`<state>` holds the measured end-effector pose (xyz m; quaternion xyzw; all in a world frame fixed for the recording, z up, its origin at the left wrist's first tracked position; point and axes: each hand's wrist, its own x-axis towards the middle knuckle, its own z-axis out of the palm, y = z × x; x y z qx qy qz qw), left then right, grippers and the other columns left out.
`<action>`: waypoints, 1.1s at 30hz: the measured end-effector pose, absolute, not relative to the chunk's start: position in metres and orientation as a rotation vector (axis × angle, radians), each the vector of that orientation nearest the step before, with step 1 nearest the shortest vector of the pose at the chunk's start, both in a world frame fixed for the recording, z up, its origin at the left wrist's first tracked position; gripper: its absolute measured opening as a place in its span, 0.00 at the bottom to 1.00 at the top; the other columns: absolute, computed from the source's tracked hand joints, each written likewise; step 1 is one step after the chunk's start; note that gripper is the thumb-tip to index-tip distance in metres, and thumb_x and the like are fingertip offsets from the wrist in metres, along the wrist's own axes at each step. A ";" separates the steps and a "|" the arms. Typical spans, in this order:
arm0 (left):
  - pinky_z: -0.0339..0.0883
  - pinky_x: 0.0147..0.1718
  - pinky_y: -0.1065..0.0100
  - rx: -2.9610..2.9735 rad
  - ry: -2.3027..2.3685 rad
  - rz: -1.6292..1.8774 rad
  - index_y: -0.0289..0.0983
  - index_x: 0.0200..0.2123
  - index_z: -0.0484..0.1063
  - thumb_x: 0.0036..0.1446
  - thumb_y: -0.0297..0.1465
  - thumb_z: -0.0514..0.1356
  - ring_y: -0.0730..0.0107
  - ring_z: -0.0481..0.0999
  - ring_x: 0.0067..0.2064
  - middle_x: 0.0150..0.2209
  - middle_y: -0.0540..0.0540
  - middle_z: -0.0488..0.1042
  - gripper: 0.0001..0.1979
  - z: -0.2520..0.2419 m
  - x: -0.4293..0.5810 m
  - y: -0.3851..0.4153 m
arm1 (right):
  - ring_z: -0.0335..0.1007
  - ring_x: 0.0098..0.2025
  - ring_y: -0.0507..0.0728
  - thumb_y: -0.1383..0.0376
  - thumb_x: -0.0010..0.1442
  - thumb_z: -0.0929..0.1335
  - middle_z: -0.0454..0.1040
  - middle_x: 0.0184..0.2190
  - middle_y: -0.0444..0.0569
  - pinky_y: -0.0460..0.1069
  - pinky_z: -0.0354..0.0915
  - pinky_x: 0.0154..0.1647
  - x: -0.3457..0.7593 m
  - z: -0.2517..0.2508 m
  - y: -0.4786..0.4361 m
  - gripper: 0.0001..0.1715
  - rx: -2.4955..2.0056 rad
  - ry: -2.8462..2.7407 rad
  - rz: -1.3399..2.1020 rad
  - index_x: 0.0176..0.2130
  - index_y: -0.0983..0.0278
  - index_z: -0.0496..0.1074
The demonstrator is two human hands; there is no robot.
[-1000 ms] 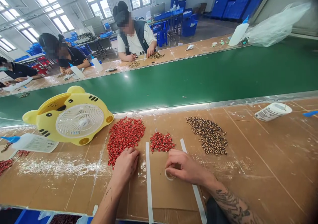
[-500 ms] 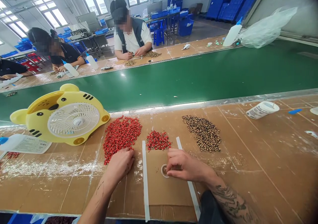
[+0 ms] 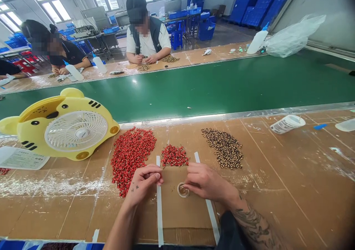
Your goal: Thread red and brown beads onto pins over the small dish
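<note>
My left hand (image 3: 144, 183) is closed in a pinch, between the large heap of small red pieces (image 3: 132, 157) and the left tape strip (image 3: 159, 209). Whatever lies between its fingertips is too small to name. My right hand (image 3: 205, 181) is also closed, fingers curled over the right part of a brown cardboard sheet (image 3: 185, 216); its grip is hidden. Just left of its thumb, a small round clear dish (image 3: 182, 195) rests on the sheet. Beyond the sheet's far edge lies a smaller pile of red pieces (image 3: 174, 155). A heap of black-and-gold pieces (image 3: 223, 148) sits to the right.
A yellow animal-faced fan (image 3: 66, 152) stands at the left beside a white bottle (image 3: 24, 158). A white tub (image 3: 287, 124) is on the right. A green belt (image 3: 194, 83) runs across, with co-workers (image 3: 149, 35) seated beyond it.
My left hand has moved right, away from the red heap to the left tape strip, and is turned with the thumb showing. My right hand stays by the dish. The view has shifted slightly.
</note>
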<state>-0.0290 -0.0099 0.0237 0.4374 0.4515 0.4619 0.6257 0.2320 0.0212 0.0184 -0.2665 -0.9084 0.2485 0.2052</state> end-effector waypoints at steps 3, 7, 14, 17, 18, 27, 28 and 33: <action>0.72 0.30 0.71 0.870 0.960 1.112 0.35 0.29 0.83 0.45 0.28 0.73 0.70 0.79 0.29 0.32 0.46 0.78 0.06 0.013 -0.017 -0.004 | 0.60 0.31 0.54 0.67 0.64 0.66 0.67 0.26 0.46 0.49 0.54 0.32 0.227 0.016 0.020 0.12 -0.729 -2.522 0.638 0.28 0.65 0.70; 0.72 0.30 0.72 0.747 1.010 1.072 0.34 0.31 0.83 0.42 0.27 0.74 0.69 0.81 0.29 0.33 0.44 0.81 0.09 0.006 -0.008 0.002 | 0.59 0.30 0.53 0.69 0.62 0.67 0.65 0.25 0.44 0.48 0.53 0.31 0.226 0.016 0.020 0.12 -0.659 -2.521 0.728 0.26 0.65 0.67; 0.68 0.29 0.74 0.868 0.960 1.075 0.37 0.30 0.84 0.43 0.27 0.74 0.74 0.77 0.27 0.29 0.48 0.79 0.07 -0.005 -0.008 0.000 | 0.56 0.29 0.52 0.69 0.62 0.66 0.63 0.24 0.43 0.48 0.52 0.30 0.224 0.014 0.021 0.13 -0.625 -2.501 0.735 0.25 0.64 0.65; 0.67 0.33 0.74 0.978 0.992 1.091 0.38 0.30 0.84 0.44 0.26 0.73 0.73 0.75 0.32 0.30 0.48 0.79 0.06 -0.010 -0.011 -0.002 | 0.56 0.30 0.52 0.69 0.63 0.65 0.63 0.25 0.44 0.48 0.51 0.30 0.223 0.013 0.021 0.14 -0.662 -2.480 0.738 0.25 0.65 0.65; 0.67 0.35 0.73 1.008 0.997 1.093 0.39 0.30 0.85 0.45 0.26 0.72 0.71 0.75 0.34 0.31 0.47 0.80 0.06 -0.011 -0.011 -0.003 | 0.56 0.30 0.52 0.69 0.63 0.66 0.63 0.25 0.44 0.48 0.52 0.30 0.223 0.013 0.021 0.14 -0.655 -2.484 0.749 0.25 0.65 0.65; 0.67 0.41 0.68 1.028 1.083 1.071 0.40 0.32 0.85 0.48 0.28 0.70 0.63 0.76 0.40 0.36 0.44 0.82 0.06 -0.014 -0.011 -0.007 | 0.56 0.29 0.52 0.69 0.63 0.65 0.62 0.24 0.43 0.47 0.52 0.29 0.222 0.022 0.023 0.13 -0.664 -2.464 0.862 0.26 0.65 0.66; 0.67 0.41 0.68 1.010 1.098 1.065 0.40 0.32 0.85 0.48 0.29 0.70 0.63 0.76 0.40 0.36 0.44 0.82 0.06 -0.013 -0.010 -0.007 | 0.56 0.29 0.52 0.70 0.63 0.65 0.62 0.24 0.43 0.47 0.52 0.29 0.221 0.022 0.022 0.13 -0.665 -2.465 0.867 0.26 0.65 0.66; 0.66 0.36 0.71 0.954 1.109 1.043 0.38 0.32 0.85 0.47 0.29 0.71 0.66 0.76 0.36 0.34 0.44 0.81 0.06 -0.010 -0.008 -0.007 | 0.59 0.29 0.52 0.69 0.62 0.65 0.63 0.23 0.44 0.47 0.53 0.29 0.223 0.022 0.022 0.13 -0.684 -2.465 0.929 0.26 0.65 0.66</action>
